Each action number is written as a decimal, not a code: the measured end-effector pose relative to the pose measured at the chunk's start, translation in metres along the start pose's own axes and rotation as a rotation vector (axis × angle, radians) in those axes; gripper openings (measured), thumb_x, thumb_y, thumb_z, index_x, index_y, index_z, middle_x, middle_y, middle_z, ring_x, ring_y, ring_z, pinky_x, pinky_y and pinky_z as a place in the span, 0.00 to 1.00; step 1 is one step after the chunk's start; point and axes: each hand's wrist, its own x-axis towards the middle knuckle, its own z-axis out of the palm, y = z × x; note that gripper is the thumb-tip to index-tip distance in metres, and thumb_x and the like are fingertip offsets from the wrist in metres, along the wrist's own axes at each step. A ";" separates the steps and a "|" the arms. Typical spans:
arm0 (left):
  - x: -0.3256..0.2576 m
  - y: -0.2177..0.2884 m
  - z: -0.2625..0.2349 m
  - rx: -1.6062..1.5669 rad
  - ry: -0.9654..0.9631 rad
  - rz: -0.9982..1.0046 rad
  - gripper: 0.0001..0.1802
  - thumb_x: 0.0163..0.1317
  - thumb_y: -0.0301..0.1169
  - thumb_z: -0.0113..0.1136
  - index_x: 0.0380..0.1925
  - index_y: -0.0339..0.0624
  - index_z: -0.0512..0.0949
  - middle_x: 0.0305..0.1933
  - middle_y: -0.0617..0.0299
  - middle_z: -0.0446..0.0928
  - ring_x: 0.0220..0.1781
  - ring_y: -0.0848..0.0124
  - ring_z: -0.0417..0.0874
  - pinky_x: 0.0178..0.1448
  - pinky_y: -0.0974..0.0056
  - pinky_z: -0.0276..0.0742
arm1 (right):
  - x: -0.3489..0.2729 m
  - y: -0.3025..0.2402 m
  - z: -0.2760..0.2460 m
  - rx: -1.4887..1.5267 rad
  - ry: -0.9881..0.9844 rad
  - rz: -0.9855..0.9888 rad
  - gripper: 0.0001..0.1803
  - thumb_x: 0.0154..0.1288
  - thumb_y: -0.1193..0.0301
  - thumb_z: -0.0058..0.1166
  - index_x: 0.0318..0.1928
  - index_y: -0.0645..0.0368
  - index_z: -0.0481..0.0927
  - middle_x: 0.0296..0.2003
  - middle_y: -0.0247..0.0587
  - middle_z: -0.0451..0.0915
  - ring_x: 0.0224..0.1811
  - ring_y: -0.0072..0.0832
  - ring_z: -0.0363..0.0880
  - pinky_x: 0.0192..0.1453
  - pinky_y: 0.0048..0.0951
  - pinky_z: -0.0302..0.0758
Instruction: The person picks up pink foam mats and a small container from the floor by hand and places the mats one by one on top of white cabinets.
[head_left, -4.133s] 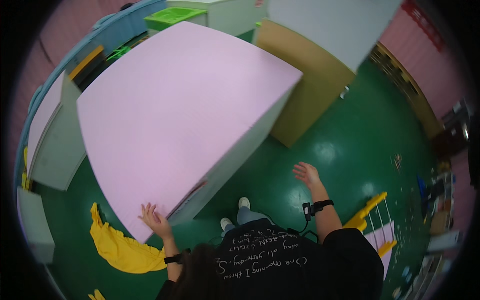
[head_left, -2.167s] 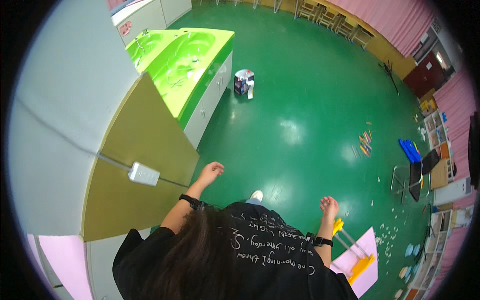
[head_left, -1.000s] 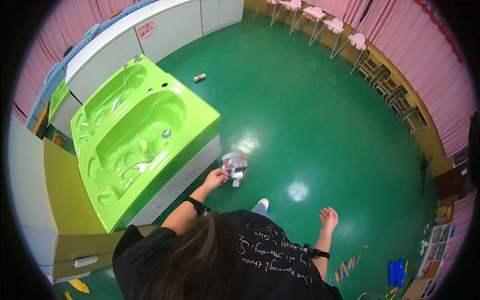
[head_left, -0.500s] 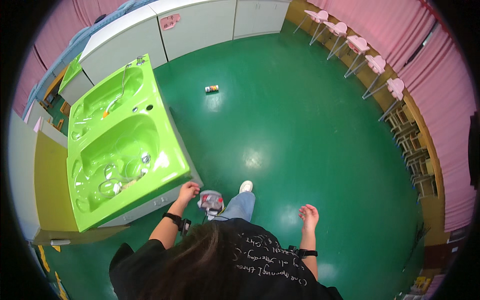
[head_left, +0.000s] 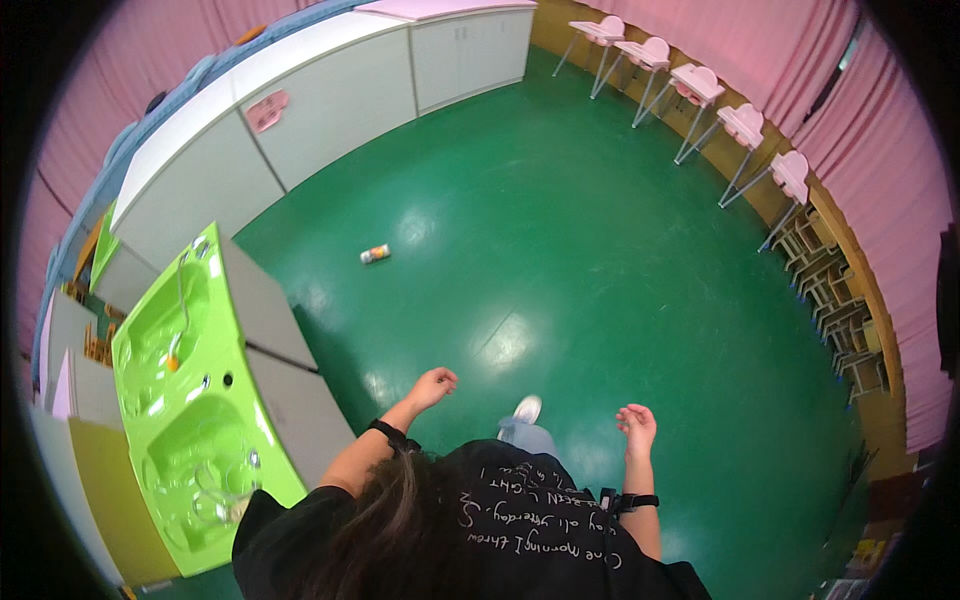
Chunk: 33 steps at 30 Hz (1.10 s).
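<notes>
My left hand [head_left: 433,388] hangs over the green floor, its fingers loosely bent and a little apart, with nothing seen in them. To the right, my right hand [head_left: 637,430] is likewise empty and half curled, above bare floor. A black band circles each wrist. On the floor ahead lies a small cylindrical can [head_left: 375,254] with a white and orange label, on its side. Of things standing nearby, the bright green double basin unit [head_left: 250,375] is nearest to my left hand, without contact.
White cabinets [head_left: 335,110] with a pink sign run along the far left. Pink high chairs [head_left: 742,125] line the right-hand wall, with wooden chairs [head_left: 825,290] stacked closer in. Hoses lie in the basins. My white shoe [head_left: 528,408] is on the green floor [head_left: 560,230].
I have stepped forward and turned, so basins and can sit farther left and lower. My left hand has moved away from the basin corner. A grey device by my foot is out of sight.
</notes>
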 end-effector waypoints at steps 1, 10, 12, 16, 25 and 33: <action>0.036 0.014 0.007 -0.006 -0.049 0.047 0.11 0.55 0.26 0.46 0.37 0.38 0.73 0.33 0.61 0.76 0.33 0.76 0.75 0.33 0.71 0.70 | 0.028 -0.004 0.001 -0.031 -0.036 0.016 0.06 0.56 0.76 0.51 0.36 0.59 0.72 0.30 0.37 0.77 0.30 0.24 0.76 0.30 0.23 0.72; 0.285 0.124 0.008 0.155 -0.015 -0.007 0.11 0.56 0.27 0.45 0.37 0.39 0.73 0.33 0.61 0.76 0.32 0.74 0.76 0.35 0.70 0.71 | 0.320 -0.094 0.035 -0.011 0.116 0.048 0.09 0.53 0.78 0.51 0.37 0.59 0.71 0.29 0.36 0.77 0.29 0.23 0.76 0.28 0.22 0.72; 0.329 0.161 0.003 0.069 -0.012 -0.041 0.11 0.56 0.28 0.45 0.38 0.40 0.73 0.33 0.62 0.76 0.32 0.74 0.76 0.34 0.69 0.71 | 0.386 -0.124 0.056 -0.044 0.044 -0.056 0.09 0.53 0.77 0.51 0.37 0.59 0.72 0.29 0.36 0.76 0.29 0.23 0.76 0.30 0.23 0.73; 0.410 0.212 -0.013 -0.076 0.072 -0.044 0.11 0.54 0.26 0.44 0.37 0.38 0.73 0.33 0.61 0.76 0.32 0.72 0.76 0.35 0.68 0.71 | 0.491 -0.173 0.136 -0.086 -0.126 -0.115 0.09 0.54 0.78 0.51 0.38 0.59 0.72 0.30 0.36 0.77 0.30 0.24 0.76 0.31 0.23 0.73; 0.630 0.211 -0.084 -0.515 0.542 -0.350 0.08 0.54 0.28 0.44 0.34 0.44 0.71 0.28 0.63 0.74 0.26 0.73 0.75 0.26 0.67 0.68 | 0.731 -0.223 0.271 -0.116 -0.295 -0.036 0.08 0.57 0.76 0.49 0.38 0.60 0.72 0.31 0.39 0.77 0.31 0.25 0.77 0.31 0.23 0.73; 0.891 0.401 -0.085 -0.547 0.425 -0.276 0.08 0.55 0.29 0.44 0.34 0.45 0.72 0.28 0.66 0.74 0.27 0.76 0.74 0.27 0.70 0.68 | 0.935 -0.340 0.336 -0.007 -0.108 -0.097 0.05 0.61 0.73 0.45 0.37 0.58 0.72 0.29 0.37 0.77 0.29 0.24 0.76 0.32 0.23 0.73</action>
